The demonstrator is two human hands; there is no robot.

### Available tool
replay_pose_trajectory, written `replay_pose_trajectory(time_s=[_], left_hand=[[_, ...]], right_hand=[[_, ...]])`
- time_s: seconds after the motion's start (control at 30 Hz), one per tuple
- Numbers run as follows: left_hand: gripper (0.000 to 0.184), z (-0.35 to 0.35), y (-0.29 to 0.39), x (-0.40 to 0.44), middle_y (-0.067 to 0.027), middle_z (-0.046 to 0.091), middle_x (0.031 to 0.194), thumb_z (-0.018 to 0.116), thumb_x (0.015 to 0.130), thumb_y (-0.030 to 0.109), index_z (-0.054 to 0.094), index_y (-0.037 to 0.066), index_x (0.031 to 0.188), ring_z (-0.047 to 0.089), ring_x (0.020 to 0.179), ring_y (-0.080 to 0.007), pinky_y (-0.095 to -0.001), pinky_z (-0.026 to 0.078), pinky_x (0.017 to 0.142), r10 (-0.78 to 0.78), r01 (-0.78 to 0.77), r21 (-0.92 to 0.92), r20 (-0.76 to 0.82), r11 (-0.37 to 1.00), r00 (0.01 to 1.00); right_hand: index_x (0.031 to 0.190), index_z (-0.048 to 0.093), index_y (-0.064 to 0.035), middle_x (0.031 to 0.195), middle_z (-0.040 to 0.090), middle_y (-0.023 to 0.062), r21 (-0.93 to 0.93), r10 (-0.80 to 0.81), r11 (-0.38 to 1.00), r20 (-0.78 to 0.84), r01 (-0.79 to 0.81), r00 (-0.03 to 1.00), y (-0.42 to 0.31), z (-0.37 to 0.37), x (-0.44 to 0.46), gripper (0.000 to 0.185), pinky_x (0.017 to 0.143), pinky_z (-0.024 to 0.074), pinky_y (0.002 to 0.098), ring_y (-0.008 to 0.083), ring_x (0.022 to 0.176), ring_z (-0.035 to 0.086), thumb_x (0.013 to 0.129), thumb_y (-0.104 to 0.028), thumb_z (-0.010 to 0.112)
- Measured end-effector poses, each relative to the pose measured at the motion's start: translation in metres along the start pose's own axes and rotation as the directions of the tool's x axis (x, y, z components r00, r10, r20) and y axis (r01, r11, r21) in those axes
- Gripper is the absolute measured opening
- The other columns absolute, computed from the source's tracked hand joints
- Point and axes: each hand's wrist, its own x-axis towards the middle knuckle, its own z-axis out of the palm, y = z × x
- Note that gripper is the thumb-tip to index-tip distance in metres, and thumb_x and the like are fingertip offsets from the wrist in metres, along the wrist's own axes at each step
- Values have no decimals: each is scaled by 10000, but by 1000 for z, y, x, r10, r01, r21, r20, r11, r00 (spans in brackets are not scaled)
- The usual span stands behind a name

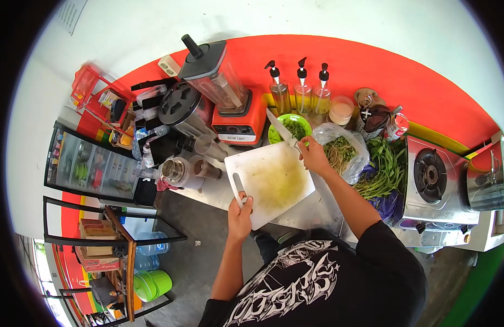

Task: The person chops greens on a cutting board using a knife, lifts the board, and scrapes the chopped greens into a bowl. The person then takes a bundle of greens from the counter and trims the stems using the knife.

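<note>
My left hand (pixel 240 217) is closed around the handle slot of a white cutting board (pixel 246 163), which is tilted above the counter. Yellow-green stains mark the board's middle. In my right hand (pixel 314 156) is a kitchen knife (pixel 282 129), its broad blade pointing up and left over the green bowl (pixel 272 136). Chopped greens (pixel 296 129) lie inside that bowl, just beyond the board's far edge. Beside my right hand sits a clear plastic bag (pixel 356 163) holding stems with roots.
A red blender (pixel 241 122) stands behind the board, with several pump bottles (pixel 302 95) along the wall. Leafy greens (pixel 385 169) lie near a gas stove (pixel 431 177) at right. Left are a plastic cup (pixel 210 147), a jar (pixel 175 171) and a glass-door fridge (pixel 91 166).
</note>
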Motion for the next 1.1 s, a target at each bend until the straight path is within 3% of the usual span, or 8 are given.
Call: replay_pose_trajectory(time_s=[0.03, 0.23, 0.57, 0.67, 0.73, 0.87, 0.97, 1.1], left_hand=[[145, 1, 1, 1, 65, 456, 709, 563, 1021, 168, 574, 26, 1047, 393, 621, -37, -242, 317, 552, 3, -3, 2, 1, 1000, 1000], [146, 11, 5, 2, 56, 466, 691, 563, 1021, 164, 580, 23, 1053, 406, 619, -43, -243, 322, 548, 33, -36, 60, 44, 998, 998], [179, 18, 7, 30, 36, 480, 681, 585, 1012, 169, 561, 6, 1082, 434, 609, -63, -263, 349, 553, 149, -148, 36, -50, 988, 988], [188, 6, 10, 34, 34, 478, 674, 592, 1006, 167, 575, -3, 1084, 432, 606, -64, -269, 350, 553, 121, -117, 84, -49, 990, 991], [193, -2, 17, 37, 35, 475, 667, 597, 1002, 166, 583, -7, 1086, 427, 603, -64, -273, 346, 551, 110, -106, 138, -27, 985, 994], [211, -13, 31, 38, 17, 456, 629, 602, 996, 164, 588, -25, 1090, 414, 585, -82, -298, 330, 540, 170, -166, 280, 11, 946, 985], [224, -18, 43, 38, -13, 449, 604, 601, 997, 166, 589, -39, 1085, 419, 569, -101, -322, 330, 533, 216, -219, 386, 52, 896, 975], [241, -24, 56, 36, -78, 472, 580, 601, 998, 175, 595, -48, 1090, 452, 531, -156, -362, 346, 524, 263, -260, 470, 61, 844, 963]], right_hand=[[1115, 530, -27, 692, 645, 109, 117, 141, 982, 45, -145, 989, -6, 0, 1, 251, 439, 464, 324, 154, 486, 571, 1029, -263, 541], [1157, 454, -79, 680, 535, 53, 365, 294, 867, 174, -339, 940, 4, 4, 7, 268, 383, 392, 291, 113, 440, 460, 1059, -327, 483], [1097, 448, -74, 633, 506, 44, 231, 195, 947, 132, -221, 972, 21, -15, -57, 234, 345, 348, 290, 109, 406, 451, 1063, -305, 474], [1093, 462, -60, 628, 562, 101, 135, 247, 956, 103, -260, 963, 27, -27, -85, 209, 394, 407, 362, 200, 433, 530, 1046, -258, 508], [1116, 498, -36, 660, 616, 171, -247, -214, 956, -218, 158, 952, 38, -29, -90, 200, 494, 456, 443, 322, 509, 594, 1017, -199, 557], [1115, 559, -24, 787, 680, 200, -299, -207, 945, -243, 129, 948, -1, -46, -98, 236, 566, 489, 489, 403, 622, 639, 974, -199, 629], [1121, 605, -33, 817, 677, 146, -540, -481, 785, -223, 303, 848, -32, -55, -96, 237, 593, 501, 473, 366, 677, 656, 945, -183, 657], [1143, 626, -77, 855, 638, 116, -679, -569, 589, 36, 438, 821, -44, -61, -86, 255, 675, 534, 435, 341, 757, 656, 908, -162, 676]])
